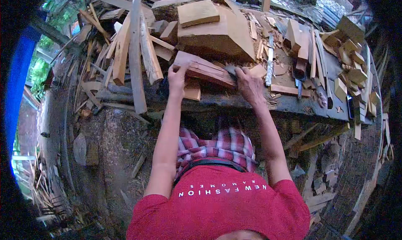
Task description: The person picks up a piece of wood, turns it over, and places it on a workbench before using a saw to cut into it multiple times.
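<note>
Left fingers (172, 71) clasp wooden block (207, 71); right fingers (240, 73) grip dark object (230, 70), partly hidden, shape unclear.

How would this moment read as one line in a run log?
left hand: holding wood piece, left end | right hand: at dark item by wood's right end, grip unclear | behind: large wood block

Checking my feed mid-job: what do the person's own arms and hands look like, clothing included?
The left hand and right hand are bare, without gloves. The forearms are uncovered, with no watch or band visible. Short red sleeves belong to a red shirt with white lettering, including NEW FASHION.
</note>
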`<state>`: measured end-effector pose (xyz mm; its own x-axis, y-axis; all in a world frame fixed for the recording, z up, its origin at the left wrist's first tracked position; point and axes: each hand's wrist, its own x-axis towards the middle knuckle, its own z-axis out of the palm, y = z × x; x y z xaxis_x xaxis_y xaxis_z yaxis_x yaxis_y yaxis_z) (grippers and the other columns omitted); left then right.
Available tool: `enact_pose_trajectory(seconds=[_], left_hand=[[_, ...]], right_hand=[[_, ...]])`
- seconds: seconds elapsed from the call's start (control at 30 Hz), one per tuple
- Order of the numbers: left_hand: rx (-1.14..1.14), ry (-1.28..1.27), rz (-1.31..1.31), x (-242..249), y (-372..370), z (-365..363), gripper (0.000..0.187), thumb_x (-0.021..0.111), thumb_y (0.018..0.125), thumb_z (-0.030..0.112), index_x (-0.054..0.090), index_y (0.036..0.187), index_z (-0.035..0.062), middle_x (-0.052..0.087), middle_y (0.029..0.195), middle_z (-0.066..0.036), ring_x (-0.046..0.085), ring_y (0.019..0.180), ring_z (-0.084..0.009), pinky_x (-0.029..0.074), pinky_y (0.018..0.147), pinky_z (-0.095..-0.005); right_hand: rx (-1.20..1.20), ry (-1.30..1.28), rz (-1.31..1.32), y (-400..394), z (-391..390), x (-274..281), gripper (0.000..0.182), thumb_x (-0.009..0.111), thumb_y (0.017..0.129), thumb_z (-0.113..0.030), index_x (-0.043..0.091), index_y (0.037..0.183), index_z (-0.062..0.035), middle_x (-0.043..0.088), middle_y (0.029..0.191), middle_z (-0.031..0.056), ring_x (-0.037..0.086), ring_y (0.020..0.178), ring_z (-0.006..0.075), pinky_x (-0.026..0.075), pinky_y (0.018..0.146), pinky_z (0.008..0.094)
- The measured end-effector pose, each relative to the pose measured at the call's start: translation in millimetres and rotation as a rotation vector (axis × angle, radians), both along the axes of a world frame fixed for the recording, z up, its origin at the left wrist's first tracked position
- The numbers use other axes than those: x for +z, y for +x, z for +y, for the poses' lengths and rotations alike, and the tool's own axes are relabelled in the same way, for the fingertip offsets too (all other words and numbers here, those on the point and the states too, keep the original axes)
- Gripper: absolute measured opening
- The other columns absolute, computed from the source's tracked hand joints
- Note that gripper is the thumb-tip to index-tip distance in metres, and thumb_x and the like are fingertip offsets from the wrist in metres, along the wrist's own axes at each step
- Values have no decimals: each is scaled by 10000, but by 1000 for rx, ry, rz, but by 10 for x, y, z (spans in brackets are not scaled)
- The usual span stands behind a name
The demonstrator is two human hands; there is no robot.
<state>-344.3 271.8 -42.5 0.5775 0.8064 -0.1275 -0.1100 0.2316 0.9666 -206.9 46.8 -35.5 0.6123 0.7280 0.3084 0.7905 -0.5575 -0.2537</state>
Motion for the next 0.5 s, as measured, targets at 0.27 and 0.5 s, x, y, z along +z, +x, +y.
enact_pose_trajectory(seconds=[0.27, 0.5], left_hand=[[25, -173, -289, -34, 48, -72, 423, 789, 724, 86, 562, 1076, 28, 643, 962, -48, 628, 862, -156, 498, 784, -302], [-72, -337, -455, 502, -164, -177, 331, 722, 801, 147, 593, 1102, 97, 644, 997, -10, 624, 928, -172, 509, 834, -351]], right_hand=[[6, 78, -62, 7, 15, -67, 153, 491, 857, -151, 527, 1005, -138, 576, 910, 120, 634, 731, 381, 499, 598, 491], [-30, 18, -70, -33, 50, -8, 205, 523, 849, -126, 569, 1048, -138, 600, 942, 102, 637, 768, 341, 496, 607, 449]])
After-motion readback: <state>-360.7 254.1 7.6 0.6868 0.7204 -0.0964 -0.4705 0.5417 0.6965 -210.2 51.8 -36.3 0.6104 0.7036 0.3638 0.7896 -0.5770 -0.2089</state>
